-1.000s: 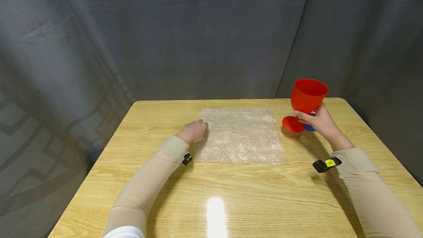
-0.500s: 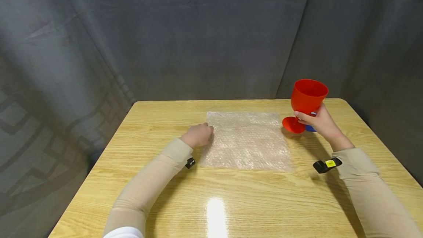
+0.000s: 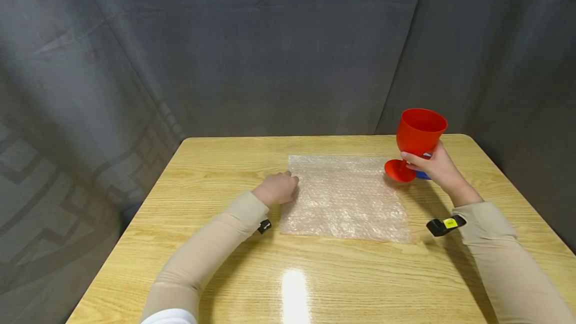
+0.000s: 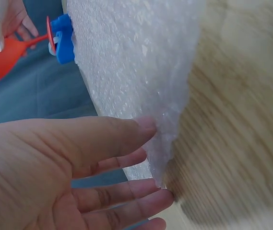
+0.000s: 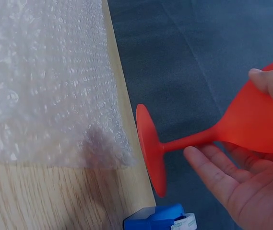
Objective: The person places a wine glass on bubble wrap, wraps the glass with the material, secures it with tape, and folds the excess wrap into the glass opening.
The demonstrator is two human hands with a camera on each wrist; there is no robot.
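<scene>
A red plastic goblet [image 3: 418, 136] sits in the right hand [image 3: 436, 168], and the left hand [image 3: 276, 188] pinches the left edge of a bubble wrap sheet [image 3: 346, 199].

The right hand wraps the goblet where bowl meets stem, probably to steady its heavier top; it stands nearly upright at the sheet's right and appears raised off the surface [image 3: 360, 274]. The sheet lies mostly flat, likely gripped by its edge so that it can be shifted without crumpling. The left wrist view shows what the head view hides: thumb on top, fingertips beneath. Likewise, the right wrist view reveals a white roll on the blue tape dispenser [image 5: 158, 218], largely covered by the right hand from above.
</scene>
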